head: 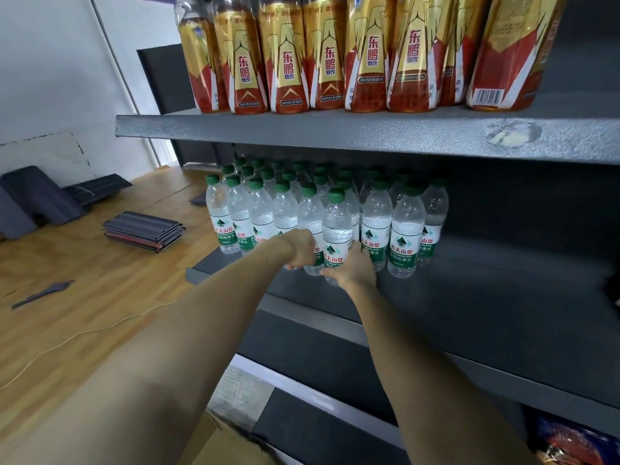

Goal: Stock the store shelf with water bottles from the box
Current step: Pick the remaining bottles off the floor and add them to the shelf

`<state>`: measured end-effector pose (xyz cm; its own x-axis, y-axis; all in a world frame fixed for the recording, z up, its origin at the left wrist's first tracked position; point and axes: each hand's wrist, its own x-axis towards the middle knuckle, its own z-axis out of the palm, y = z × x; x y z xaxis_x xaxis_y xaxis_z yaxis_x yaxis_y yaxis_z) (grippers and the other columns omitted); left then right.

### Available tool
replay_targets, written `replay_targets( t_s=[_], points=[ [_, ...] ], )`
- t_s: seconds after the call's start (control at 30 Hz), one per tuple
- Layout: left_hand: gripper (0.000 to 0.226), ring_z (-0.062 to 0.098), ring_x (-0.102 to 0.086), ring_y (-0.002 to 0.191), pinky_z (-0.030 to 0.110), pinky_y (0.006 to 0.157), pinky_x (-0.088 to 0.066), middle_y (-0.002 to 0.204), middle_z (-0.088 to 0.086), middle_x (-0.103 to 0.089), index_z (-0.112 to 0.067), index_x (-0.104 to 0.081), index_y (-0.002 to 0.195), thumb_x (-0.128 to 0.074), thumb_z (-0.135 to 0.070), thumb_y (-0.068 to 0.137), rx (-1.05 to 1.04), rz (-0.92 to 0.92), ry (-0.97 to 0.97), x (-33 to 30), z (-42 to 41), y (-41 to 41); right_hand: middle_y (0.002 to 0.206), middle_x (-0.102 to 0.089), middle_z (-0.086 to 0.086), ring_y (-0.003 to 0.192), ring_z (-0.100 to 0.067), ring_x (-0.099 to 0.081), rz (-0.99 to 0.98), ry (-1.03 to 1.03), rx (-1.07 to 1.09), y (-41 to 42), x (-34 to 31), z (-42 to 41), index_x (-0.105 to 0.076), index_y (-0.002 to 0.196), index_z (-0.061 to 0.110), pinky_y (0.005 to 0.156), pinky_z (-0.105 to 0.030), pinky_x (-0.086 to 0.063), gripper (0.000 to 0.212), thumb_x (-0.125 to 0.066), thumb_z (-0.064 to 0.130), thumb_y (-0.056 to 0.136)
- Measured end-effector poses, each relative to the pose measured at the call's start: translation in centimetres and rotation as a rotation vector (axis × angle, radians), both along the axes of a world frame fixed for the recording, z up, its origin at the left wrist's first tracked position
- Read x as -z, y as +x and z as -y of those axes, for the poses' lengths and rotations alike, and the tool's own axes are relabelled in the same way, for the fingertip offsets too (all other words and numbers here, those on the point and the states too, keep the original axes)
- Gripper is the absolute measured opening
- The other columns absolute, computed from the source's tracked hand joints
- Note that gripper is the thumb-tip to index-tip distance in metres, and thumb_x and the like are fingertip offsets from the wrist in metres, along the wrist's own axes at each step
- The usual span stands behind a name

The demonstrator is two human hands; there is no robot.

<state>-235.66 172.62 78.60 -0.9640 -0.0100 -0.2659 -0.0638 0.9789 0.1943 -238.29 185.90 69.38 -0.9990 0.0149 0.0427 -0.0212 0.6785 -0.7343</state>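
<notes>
Several clear water bottles with green caps and green-white labels stand in rows on the dark grey middle shelf (469, 297). My right hand (355, 271) grips the lower body of the front water bottle (337, 226), which stands upright near the shelf's front edge. My left hand (300, 248) holds the base of a neighbouring bottle (310, 213) just to its left. Only a corner of the cardboard box (228, 444) shows, at the bottom under my left arm.
The upper shelf (335, 132) carries several gold-and-red drink bottles (288, 58). The middle shelf's right part is bare. Dark panels (144, 229) and a thin cable (84, 330) lie on the wooden floor at left. A colourful package (570, 444) sits at bottom right.
</notes>
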Motion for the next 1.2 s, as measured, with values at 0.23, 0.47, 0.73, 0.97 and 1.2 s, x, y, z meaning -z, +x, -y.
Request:
replay_targets(
  t_s=[0.23, 0.47, 0.73, 0.97, 1.2],
  points=[
    [0.016, 0.023, -0.063, 0.058, 0.029, 0.053, -0.051, 0.077, 0.018, -0.071, 0.004, -0.068, 0.087, -0.054, -0.005, 0.086, 0.055, -0.040, 0.016, -0.5, 1.2, 1.9, 0.133, -0.051, -0.015, 0.120, -0.032, -0.055, 0.054, -0.010, 0.032, 2.1, -1.2, -0.3, -0.042, 0.133, 0.004, 0.099, -0.040, -0.048, 0.084, -0.091, 0.026, 0.068],
    [0.012, 0.027, -0.072, 0.075, 0.035, 0.068, -0.058, 0.080, 0.018, -0.072, 0.001, -0.069, 0.086, -0.060, -0.006, 0.088, 0.163, -0.045, 0.005, -0.1, 1.3, 4.8, 0.108, -0.062, -0.002, 0.094, -0.020, -0.060, 0.077, 0.034, -0.012, 6.4, -1.5, -1.3, -0.051, 0.110, 0.013, 0.080, -0.030, -0.045, 0.052, -0.085, 0.019, 0.072],
    [0.009, 0.024, -0.062, 0.071, 0.038, 0.070, -0.055, 0.076, 0.010, -0.063, -0.007, -0.063, 0.079, -0.056, -0.010, 0.084, 0.304, -0.061, 0.042, 3.2, -0.3, 9.5, 0.106, -0.063, -0.005, 0.099, -0.022, -0.060, 0.101, 0.252, -0.071, 14.5, -0.7, -3.9, -0.057, 0.096, 0.017, 0.079, -0.030, -0.046, 0.028, -0.079, 0.023, 0.079],
    [0.014, 0.029, -0.062, 0.075, 0.043, 0.077, -0.056, 0.086, 0.008, -0.067, -0.020, -0.055, 0.065, -0.057, -0.027, 0.076, 0.430, 0.013, 0.036, 10.1, -3.1, 13.6, 0.093, -0.060, -0.001, 0.086, -0.018, -0.055, 0.285, 0.345, -0.048, 22.8, 3.0, -7.0, -0.057, 0.092, 0.017, 0.072, -0.028, -0.042, 0.024, -0.077, 0.024, 0.080],
    [0.009, 0.026, -0.064, 0.077, 0.043, 0.080, -0.056, 0.088, 0.003, -0.065, -0.018, -0.064, 0.079, -0.057, -0.024, 0.080, 0.475, 0.135, 0.131, 14.9, -6.8, 18.5, 0.094, -0.063, -0.002, 0.084, -0.020, -0.059, 0.432, 0.372, 0.029, 29.2, 7.8, -10.3, -0.055, 0.084, 0.023, 0.069, -0.025, -0.043, 0.022, -0.076, 0.026, 0.077]
  ],
)
